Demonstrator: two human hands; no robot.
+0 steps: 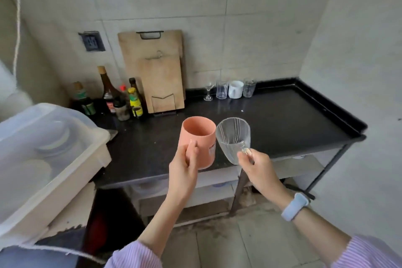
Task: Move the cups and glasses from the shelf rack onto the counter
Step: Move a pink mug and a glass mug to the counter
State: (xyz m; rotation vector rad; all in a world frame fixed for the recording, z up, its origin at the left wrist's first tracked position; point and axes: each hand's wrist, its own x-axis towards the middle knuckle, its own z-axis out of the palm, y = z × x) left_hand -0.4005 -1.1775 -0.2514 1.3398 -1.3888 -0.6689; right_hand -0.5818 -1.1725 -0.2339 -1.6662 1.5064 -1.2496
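Above the near edge of a black bench (272, 119), two hands hold drinkware in the air, side by side. At left, the left hand (185, 165) grips a salmon-pink cup (196, 137) by its handle, thumb pressed on top; the cup stays nearly upright with its open mouth tipped slightly toward the wall. At right, the right hand (258, 169) pinches the handle of a clear ribbed glass mug (233, 137), which leans away from the viewer so its rim faces up and back. The two vessels almost touch at their rims. A pale blue watch (294, 206) wraps the right wrist, and both forearms end in lilac striped sleeves (134, 254). Along the back of the bench, against the tiled wall, stands a short row: a small stemmed glass (208, 91), a clear tumbler (221, 90), a white mug (236, 89) and another clear tumbler (249, 88), set close together. Left of them, two wooden cutting boards (158, 72) lean upright against the wall, the smaller one in front. Farther left, a cluster of sauce bottles (113, 95) fills the corner. At far left, a translucent lidded plastic bin (43, 150) holds stacked dishes, seen only dimly through the lid.
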